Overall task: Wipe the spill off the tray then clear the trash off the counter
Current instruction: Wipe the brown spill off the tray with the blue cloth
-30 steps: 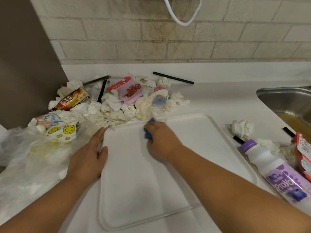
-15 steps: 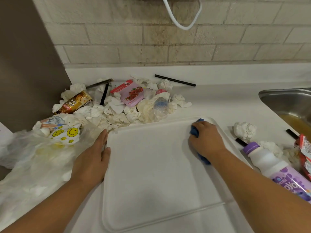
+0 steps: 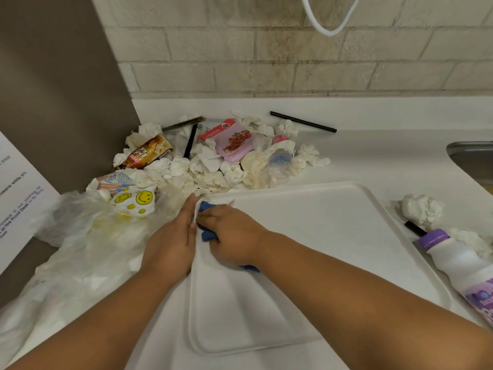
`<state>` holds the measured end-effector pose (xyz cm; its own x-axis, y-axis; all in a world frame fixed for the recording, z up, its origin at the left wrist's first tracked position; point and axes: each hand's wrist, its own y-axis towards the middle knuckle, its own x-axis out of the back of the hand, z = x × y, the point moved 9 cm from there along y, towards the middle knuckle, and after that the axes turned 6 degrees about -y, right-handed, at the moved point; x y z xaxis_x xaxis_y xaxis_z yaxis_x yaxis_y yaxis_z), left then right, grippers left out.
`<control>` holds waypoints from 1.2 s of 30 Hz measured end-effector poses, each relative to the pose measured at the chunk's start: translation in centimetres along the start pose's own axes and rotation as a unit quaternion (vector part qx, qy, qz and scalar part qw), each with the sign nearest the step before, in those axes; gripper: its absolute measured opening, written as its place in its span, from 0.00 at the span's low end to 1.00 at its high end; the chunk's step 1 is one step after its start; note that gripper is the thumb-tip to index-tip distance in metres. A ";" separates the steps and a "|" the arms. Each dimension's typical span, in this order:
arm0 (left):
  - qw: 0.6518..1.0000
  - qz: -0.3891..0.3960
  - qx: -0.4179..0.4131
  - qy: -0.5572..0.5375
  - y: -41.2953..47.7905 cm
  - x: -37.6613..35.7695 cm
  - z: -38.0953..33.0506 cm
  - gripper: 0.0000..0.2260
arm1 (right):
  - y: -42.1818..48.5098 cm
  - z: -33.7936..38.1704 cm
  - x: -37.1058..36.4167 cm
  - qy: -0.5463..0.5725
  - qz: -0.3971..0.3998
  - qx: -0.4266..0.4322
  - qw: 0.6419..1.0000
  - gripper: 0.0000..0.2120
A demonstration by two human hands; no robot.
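A white tray [image 3: 333, 236] lies flat on the white counter in front of me. My right hand [image 3: 234, 233] presses a crumpled blue cloth [image 3: 206, 225] onto the tray's far left corner, fingers curled over it. My left hand [image 3: 172, 244] lies flat against the tray's left rim with straight fingers. A heap of trash [image 3: 213, 161] fills the back left corner: crumpled tissues, a pink packet [image 3: 234, 141], a brown wrapper [image 3: 148, 153], a crushed clear bottle [image 3: 280, 161], a smiley-face wrapper [image 3: 134, 200]. No spill shows on the tray.
A clear plastic bag [image 3: 88, 236] spreads left of the tray. A black straw [image 3: 302, 121] lies by the backsplash. Right of the tray are a tissue ball [image 3: 421, 209], a white bottle with a purple cap [image 3: 458, 263] and a steel sink [image 3: 472, 158]. A brown panel stands at left.
My right hand has swept the blue cloth from the tray's far right corner across to its far left corner. My left hand has stayed on the left rim.
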<state>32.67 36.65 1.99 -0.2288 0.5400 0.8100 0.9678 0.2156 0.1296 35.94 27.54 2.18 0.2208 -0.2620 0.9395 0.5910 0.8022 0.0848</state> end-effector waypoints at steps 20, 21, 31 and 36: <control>1.000 -0.015 0.004 0.001 -0.1 0.3 -0.5 0.26 | -7.8 5.1 0.3 0.100 -0.002 0.095 0.990 0.16; 1.000 -0.017 0.002 0.003 -0.2 0.4 -0.7 0.26 | -9.1 5.9 0.3 0.123 0.013 0.119 0.985 0.15; 1.000 -0.021 -0.008 0.012 -0.1 0.2 -0.6 0.26 | -18.1 -2.7 3.5 0.252 0.103 -0.059 0.960 0.17; 0.999 -0.028 -0.007 0.025 -0.1 0.1 -0.6 0.26 | -15.0 3.6 2.5 0.162 0.053 0.073 0.983 0.11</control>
<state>32.65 36.22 2.40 -0.2774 0.4857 0.8289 0.9551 0.2328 0.1832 24.82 16.79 4.48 0.5250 -0.3103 0.7926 0.4387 0.8966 0.0604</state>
